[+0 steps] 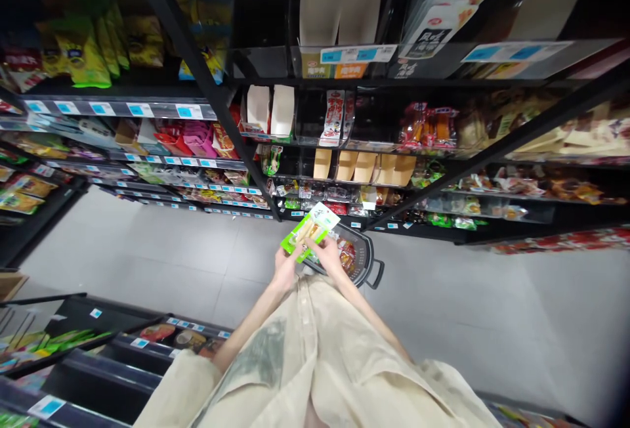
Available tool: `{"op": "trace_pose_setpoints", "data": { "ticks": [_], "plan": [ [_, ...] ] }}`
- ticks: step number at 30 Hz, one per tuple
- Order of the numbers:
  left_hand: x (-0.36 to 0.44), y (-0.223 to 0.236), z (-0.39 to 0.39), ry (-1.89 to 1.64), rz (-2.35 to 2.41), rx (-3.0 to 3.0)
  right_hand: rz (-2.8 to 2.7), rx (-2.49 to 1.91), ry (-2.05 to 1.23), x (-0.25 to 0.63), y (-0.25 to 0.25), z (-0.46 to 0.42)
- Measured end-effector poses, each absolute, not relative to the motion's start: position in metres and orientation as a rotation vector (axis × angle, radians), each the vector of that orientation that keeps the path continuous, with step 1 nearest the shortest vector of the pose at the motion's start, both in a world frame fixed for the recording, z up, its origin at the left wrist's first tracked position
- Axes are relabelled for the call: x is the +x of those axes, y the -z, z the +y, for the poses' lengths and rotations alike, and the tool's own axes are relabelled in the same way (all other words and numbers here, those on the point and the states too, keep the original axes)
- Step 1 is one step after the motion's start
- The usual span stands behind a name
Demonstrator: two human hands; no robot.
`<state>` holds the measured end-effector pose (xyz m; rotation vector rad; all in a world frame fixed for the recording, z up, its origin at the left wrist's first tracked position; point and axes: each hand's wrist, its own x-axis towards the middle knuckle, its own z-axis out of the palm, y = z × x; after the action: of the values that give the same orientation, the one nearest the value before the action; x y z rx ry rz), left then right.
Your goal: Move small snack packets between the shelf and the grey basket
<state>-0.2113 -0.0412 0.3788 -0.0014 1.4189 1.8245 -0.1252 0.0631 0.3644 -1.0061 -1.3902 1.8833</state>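
Between my two hands is a green-and-white snack packet [321,216] with pale stick-shaped pieces showing on its front. My left hand [286,269] grips its lower left edge. On the lower right, my right hand [325,255] pinches the same packet, fingers closed on it. Beneath the packet, partly covered by it and my right forearm, stands a dark grey shopping basket [365,249] with a handle at its right end. Red and orange wrapped packets [347,255] lie inside the basket.
Dark shelves ahead hold bagged snacks, with beige boxes [365,167] and red packets [427,127] among them. A slanting black post [197,67] crosses the left. Grey tiled floor [187,251] runs along the aisle. Another shelf unit [98,375] stands close at lower left.
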Motion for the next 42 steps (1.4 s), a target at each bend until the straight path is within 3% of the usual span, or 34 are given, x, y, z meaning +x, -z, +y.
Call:
{"op": "trace_pose_setpoints", "data": {
  "ticks": [10, 42],
  "plan": [
    [-0.215, -0.381, -0.049, -1.666, 1.487, 0.092, -1.348, -0.975, -1.962, -0.122, -0.378, 0.064],
    [-0.211, -0.369, -0.055, -1.729, 1.439, 0.049, -1.286, -0.978, -2.050, -0.117, -0.369, 0.063]
  ]
}}
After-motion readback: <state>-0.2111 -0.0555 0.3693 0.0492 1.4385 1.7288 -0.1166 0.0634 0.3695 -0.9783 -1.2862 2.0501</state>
